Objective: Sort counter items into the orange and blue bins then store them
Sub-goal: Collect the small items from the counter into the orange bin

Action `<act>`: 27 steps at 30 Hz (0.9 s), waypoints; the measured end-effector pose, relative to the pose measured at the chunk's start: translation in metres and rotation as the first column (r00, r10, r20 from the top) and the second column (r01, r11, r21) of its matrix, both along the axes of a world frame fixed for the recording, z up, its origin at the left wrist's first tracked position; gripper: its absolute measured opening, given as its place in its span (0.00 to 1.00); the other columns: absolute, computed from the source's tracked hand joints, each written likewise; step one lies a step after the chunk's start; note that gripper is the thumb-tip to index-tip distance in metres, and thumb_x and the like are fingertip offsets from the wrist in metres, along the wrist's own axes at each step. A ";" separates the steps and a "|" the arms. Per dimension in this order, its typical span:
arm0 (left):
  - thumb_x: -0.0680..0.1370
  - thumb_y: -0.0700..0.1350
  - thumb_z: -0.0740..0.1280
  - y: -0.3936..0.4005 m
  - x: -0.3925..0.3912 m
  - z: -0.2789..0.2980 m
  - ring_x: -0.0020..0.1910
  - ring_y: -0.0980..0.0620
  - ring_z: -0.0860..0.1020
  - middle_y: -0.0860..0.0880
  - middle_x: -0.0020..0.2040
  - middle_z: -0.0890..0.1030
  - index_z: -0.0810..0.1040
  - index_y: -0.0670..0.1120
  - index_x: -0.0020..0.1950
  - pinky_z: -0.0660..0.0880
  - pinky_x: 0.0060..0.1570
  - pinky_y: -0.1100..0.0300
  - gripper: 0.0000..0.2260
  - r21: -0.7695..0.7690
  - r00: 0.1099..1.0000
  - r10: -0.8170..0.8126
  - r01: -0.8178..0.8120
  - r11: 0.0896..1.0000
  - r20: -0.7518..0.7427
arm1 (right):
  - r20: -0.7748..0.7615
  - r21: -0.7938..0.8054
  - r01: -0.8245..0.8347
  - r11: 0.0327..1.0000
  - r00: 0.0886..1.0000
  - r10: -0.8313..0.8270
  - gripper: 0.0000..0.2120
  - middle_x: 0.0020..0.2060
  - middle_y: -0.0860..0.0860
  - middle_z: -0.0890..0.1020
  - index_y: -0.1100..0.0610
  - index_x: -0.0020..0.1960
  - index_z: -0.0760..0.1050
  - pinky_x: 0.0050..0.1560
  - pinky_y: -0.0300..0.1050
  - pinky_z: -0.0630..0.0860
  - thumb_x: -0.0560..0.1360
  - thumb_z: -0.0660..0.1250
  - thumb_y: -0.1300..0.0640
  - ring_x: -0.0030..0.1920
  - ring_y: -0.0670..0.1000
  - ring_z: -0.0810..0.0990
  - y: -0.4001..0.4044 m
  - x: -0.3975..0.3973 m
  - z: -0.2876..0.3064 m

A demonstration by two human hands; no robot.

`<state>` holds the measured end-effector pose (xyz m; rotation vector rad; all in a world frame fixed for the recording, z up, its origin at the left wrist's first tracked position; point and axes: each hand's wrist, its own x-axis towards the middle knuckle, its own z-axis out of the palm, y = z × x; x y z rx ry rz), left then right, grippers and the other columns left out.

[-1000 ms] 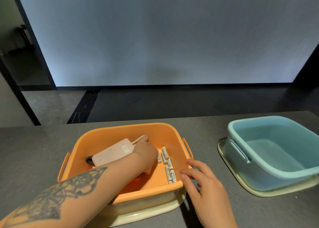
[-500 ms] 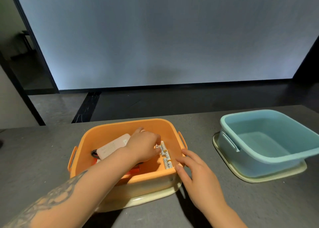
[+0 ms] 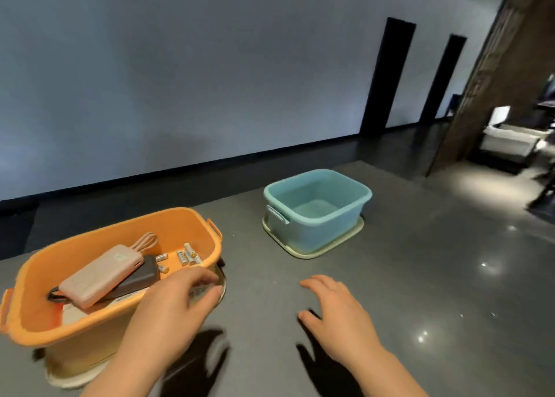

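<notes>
The orange bin stands on a cream lid at the left of the grey worktop; inside lie a pink power bank across a dark power bank, with several batteries loose near the far right corner. The left hand hovers at the bin's near right rim, its fingers loosely curved and gripping nothing; the right hand hangs over bare worktop, fingers relaxed and slightly spread. The blue bin, on its own cream lid, sits well apart to the right, farther back.
</notes>
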<state>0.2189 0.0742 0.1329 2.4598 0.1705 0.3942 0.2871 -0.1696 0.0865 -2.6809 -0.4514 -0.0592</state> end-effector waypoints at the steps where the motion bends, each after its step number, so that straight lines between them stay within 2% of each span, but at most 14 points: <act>1: 0.74 0.51 0.70 -0.007 0.002 0.002 0.51 0.59 0.77 0.61 0.48 0.80 0.79 0.57 0.48 0.73 0.56 0.56 0.04 0.019 0.999 -0.048 0.048 0.999 0.010 | 0.008 0.001 0.067 0.998 0.998 -0.067 0.23 0.69 0.37 0.64 0.41 0.70 0.63 0.64 0.43 0.68 0.76 0.62 0.46 0.70 0.45 0.63 -0.012 -0.015 0.000; 5: 0.74 0.50 0.70 -0.051 0.000 0.003 0.52 0.57 0.78 0.60 0.48 0.80 0.79 0.56 0.49 0.72 0.56 0.56 0.05 0.062 0.958 -0.284 0.281 0.958 0.046 | 0.016 0.008 0.324 0.946 0.946 -0.324 0.22 0.70 0.37 0.64 0.41 0.69 0.64 0.64 0.40 0.67 0.76 0.62 0.46 0.69 0.43 0.63 -0.064 -0.094 -0.009; 10: 0.75 0.53 0.68 -0.147 -0.022 -0.007 0.54 0.59 0.77 0.61 0.49 0.79 0.78 0.57 0.50 0.69 0.54 0.61 0.05 0.053 0.811 -0.585 0.583 0.811 0.022 | 0.007 -0.016 0.590 0.807 0.807 -0.590 0.22 0.67 0.36 0.66 0.40 0.69 0.65 0.62 0.38 0.68 0.75 0.63 0.44 0.66 0.42 0.65 -0.134 -0.211 -0.008; 13: 0.76 0.54 0.66 -0.223 -0.052 -0.006 0.54 0.62 0.75 0.63 0.49 0.78 0.77 0.58 0.51 0.68 0.53 0.64 0.06 0.053 0.643 -0.765 0.764 0.643 0.020 | 0.050 -0.025 0.778 0.628 0.628 -0.776 0.21 0.65 0.35 0.67 0.40 0.68 0.65 0.59 0.38 0.70 0.75 0.63 0.43 0.65 0.41 0.66 -0.180 -0.288 0.005; 17: 0.75 0.53 0.67 -0.316 -0.112 -0.003 0.54 0.63 0.75 0.64 0.49 0.78 0.78 0.58 0.52 0.72 0.57 0.60 0.06 0.023 0.394 -0.919 0.919 0.394 0.024 | 0.074 -0.005 0.929 0.370 0.369 -0.926 0.21 0.65 0.35 0.69 0.40 0.68 0.67 0.56 0.36 0.70 0.75 0.64 0.43 0.65 0.41 0.67 -0.225 -0.389 0.009; 22: 0.75 0.57 0.66 -0.415 -0.203 -0.009 0.52 0.64 0.74 0.65 0.49 0.78 0.76 0.61 0.51 0.70 0.54 0.63 0.06 0.077 0.094 -0.995 0.993 0.093 -0.013 | 0.054 0.039 0.994 0.099 0.097 -0.994 0.21 0.64 0.34 0.69 0.39 0.67 0.67 0.48 0.34 0.69 0.75 0.64 0.43 0.65 0.39 0.66 -0.258 -0.514 0.004; 27: 0.76 0.57 0.65 -0.508 -0.327 -0.012 0.53 0.64 0.74 0.64 0.51 0.77 0.77 0.59 0.54 0.70 0.52 0.65 0.08 0.071 -0.140 -0.990 0.987 -0.142 -0.026 | 0.060 0.028 0.986 -0.165 -0.167 -0.984 0.21 0.64 0.32 0.69 0.39 0.68 0.67 0.54 0.36 0.71 0.76 0.63 0.43 0.64 0.39 0.66 -0.292 -0.651 -0.001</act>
